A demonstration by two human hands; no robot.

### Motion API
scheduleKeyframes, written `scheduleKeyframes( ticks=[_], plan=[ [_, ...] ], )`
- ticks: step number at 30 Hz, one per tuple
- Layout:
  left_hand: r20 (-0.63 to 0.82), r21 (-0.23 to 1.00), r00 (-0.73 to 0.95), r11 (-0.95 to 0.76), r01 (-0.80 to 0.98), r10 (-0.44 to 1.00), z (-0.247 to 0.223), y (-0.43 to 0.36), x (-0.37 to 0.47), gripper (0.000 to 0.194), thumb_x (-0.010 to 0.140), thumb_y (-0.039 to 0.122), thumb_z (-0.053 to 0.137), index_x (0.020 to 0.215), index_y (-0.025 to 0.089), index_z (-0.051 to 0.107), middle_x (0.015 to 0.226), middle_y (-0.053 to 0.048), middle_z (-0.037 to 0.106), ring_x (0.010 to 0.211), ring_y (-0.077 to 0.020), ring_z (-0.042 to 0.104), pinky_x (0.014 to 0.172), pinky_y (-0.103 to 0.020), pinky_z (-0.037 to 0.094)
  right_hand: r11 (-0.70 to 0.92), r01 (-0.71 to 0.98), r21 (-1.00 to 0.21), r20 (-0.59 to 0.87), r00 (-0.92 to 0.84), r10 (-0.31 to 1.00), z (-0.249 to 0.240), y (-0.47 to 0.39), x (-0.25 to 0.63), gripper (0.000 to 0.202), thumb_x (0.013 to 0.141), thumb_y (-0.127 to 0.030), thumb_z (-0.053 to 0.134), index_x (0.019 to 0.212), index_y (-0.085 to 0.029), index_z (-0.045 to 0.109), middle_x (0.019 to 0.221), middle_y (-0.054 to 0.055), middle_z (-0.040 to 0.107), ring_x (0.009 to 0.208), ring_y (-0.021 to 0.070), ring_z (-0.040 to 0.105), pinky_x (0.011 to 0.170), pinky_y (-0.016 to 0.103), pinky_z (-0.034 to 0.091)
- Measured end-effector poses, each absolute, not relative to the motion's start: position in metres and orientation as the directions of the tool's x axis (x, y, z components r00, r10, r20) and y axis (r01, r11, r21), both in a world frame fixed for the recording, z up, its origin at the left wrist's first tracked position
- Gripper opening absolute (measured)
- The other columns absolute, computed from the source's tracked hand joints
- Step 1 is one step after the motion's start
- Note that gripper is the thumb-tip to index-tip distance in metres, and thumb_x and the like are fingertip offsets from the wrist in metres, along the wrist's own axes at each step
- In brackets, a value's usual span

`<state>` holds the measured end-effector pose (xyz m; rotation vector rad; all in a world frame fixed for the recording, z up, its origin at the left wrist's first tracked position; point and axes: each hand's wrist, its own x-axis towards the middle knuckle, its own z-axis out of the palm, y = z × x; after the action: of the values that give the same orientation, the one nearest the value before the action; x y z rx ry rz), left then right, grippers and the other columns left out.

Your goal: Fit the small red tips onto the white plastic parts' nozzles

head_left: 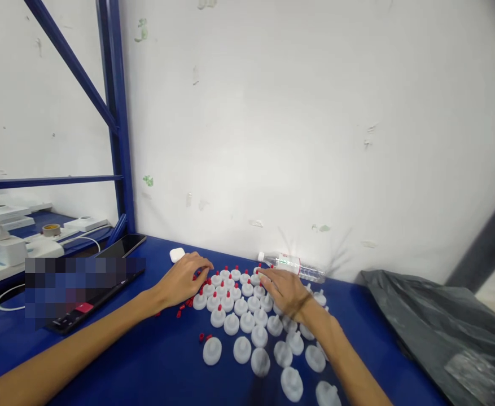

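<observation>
Many round white nozzle-topped lids [241,349] stand on the blue table [154,361]. Those toward the back left wear small red caps [219,308]; those nearer and to the right show bare white tips. My left hand [187,276] rests over a pile of loose red caps, its fingers curled and partly hiding them; whether it holds one is unclear. My right hand [284,287] reaches over the back of the group, its fingertips at a red-capped lid. Its thumb and fingers are close together around the cap.
A clear plastic bottle [310,270] lies against the wall behind my right hand. A white case [176,255], a dark phone [128,245] and a black device [99,299] are at left. A dark grey plastic bag [437,321] lies at right.
</observation>
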<state>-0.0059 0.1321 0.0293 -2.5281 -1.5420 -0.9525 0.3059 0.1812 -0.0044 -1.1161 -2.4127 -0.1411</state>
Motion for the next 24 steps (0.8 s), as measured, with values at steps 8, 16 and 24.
scheduleKeyframes(
  ticks=[8, 16, 24],
  plan=[
    [0.602, 0.287, 0.285, -0.536, 0.794, 0.746, 0.027, 0.13, -0.008, 0.026, 0.095, 0.025, 0.046, 0.099, 0.018, 0.07, 0.09, -0.007, 0.069, 0.088, -0.023, 0.06, 0.085, -0.041, 0.046, 0.621, 0.78, -0.075, 0.537, -0.493, 0.685, -0.009, 0.175, 0.303, 0.04, 0.105, -0.034, 0.031, 0.126, -0.022, 0.062, 0.123, 0.007, 0.07, 0.118, 0.0226, 0.062, 0.105, 0.044, 0.043],
    [0.634, 0.29, 0.273, -0.55, 0.783, 0.723, 0.023, 0.134, -0.007, 0.023, 0.095, 0.024, 0.048, 0.098, 0.019, 0.07, 0.089, -0.006, 0.067, 0.088, -0.0226, 0.06, 0.084, -0.04, 0.047, 0.649, 0.758, -0.059, 0.658, -0.46, 0.597, 0.031, 0.147, 0.298, 0.026, 0.1, -0.024, 0.048, 0.124, -0.024, 0.057, 0.119, 0.007, 0.065, 0.112, 0.0215, 0.06, 0.105, 0.044, 0.043],
    [0.642, 0.284, 0.264, -0.543, 0.79, 0.72, 0.022, 0.132, -0.009, 0.023, 0.096, 0.025, 0.047, 0.1, 0.02, 0.07, 0.093, -0.006, 0.068, 0.091, -0.0222, 0.06, 0.086, -0.039, 0.047, 0.698, 0.716, -0.001, 0.624, -0.545, 0.56, 0.041, 0.125, 0.276, 0.035, 0.099, -0.015, 0.042, 0.133, -0.022, 0.046, 0.122, 0.009, 0.06, 0.103, 0.0243, 0.062, 0.093, 0.043, 0.051]
  ],
)
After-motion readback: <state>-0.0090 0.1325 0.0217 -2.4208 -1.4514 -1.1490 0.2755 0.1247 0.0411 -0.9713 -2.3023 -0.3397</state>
